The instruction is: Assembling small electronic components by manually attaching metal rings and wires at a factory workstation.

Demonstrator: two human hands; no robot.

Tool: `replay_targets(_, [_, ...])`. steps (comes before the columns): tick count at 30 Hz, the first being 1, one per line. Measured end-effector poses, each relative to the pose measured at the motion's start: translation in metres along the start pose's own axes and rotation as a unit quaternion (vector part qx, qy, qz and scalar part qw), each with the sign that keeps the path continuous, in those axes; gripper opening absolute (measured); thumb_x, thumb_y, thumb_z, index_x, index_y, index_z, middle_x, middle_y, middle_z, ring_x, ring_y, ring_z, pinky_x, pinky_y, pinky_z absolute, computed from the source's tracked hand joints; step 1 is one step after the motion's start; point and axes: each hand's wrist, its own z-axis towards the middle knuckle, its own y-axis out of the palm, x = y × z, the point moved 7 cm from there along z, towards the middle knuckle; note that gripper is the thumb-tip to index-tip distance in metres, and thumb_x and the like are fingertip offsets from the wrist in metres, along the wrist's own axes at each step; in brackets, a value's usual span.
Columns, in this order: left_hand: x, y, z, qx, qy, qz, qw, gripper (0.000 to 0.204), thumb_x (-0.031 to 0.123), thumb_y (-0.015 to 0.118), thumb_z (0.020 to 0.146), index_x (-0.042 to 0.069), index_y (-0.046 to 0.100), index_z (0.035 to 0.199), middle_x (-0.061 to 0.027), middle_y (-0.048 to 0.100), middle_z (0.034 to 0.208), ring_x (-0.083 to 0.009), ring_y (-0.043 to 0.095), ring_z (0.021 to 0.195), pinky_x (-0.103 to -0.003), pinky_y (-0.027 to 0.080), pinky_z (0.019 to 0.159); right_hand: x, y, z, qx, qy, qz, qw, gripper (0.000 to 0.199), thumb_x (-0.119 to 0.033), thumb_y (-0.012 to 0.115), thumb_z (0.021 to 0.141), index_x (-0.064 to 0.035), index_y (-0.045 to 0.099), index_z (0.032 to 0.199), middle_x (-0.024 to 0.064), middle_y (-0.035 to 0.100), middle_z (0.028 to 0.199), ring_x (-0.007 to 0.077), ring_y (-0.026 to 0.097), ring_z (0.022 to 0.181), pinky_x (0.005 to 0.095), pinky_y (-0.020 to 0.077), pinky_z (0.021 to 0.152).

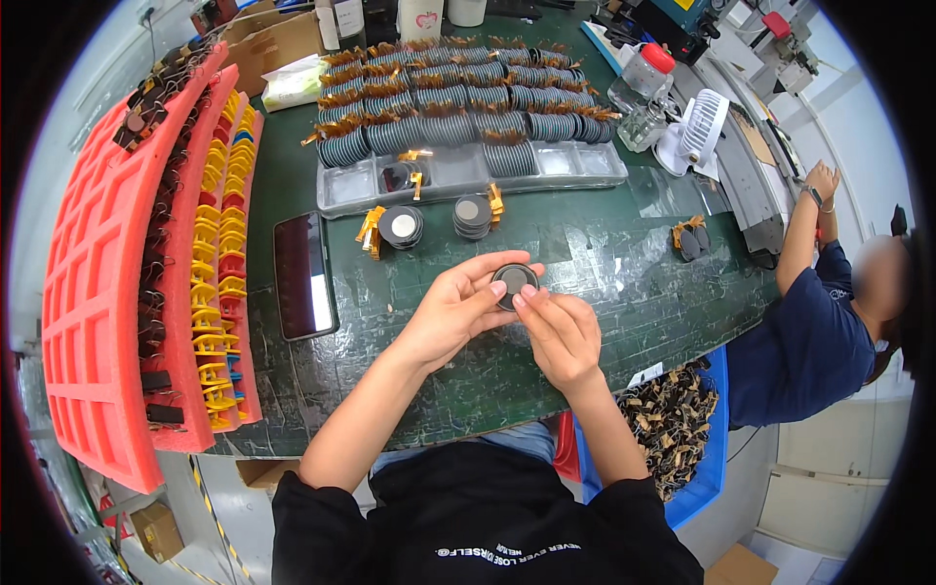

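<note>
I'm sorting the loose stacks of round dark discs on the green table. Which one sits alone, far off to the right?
The small stack with orange tabs near the table's right edge; the other two loose stacks sit together before the clear tray.

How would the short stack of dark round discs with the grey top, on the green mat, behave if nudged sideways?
The short stack of dark round discs would probably shear apart, since the discs look loosely stacked. Single discs are flat, so they likely slide rather than roll. The orange flex tab at its side looks thin and probably bends easily.
</note>
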Motion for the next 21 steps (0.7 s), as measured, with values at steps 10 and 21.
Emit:
replay_targets(10, [0.004,0.003,0.000,-0.018,0.004,0.010,1.000,0.035,0.009,0.042,0.098,0.004,0.045,0.132,-0.0099,0.055,0.129,-0.0172,0.055,0.114,-0.033,0.050,0.093,0.001,-0.001,0.000,0.000,0.007,-0.009,1.000,0.030,0.002,0.070,0.068,-0.0032,0.070,0.097,0.0039,0.065,0.108,0.0198,0.058,0.089,0.0316,0.0506,0.072])
replay_targets(21, [-0.009,-0.006,-0.002,0.097,0.037,-0.030,0.994,0.031,0.013,0.052,0.094,0.003,0.050,0.123,-0.0165,0.058,0.124,-0.0220,0.061,0.106,-0.033,0.053,0.084,0.002,-0.005,0.002,0.011,0.014,-0.024,1.000,0.028,-0.009,0.071,0.067,-0.0098,0.071,0.094,-0.0013,0.066,0.104,0.0150,0.058,0.086,0.0335,0.0469,0.079])
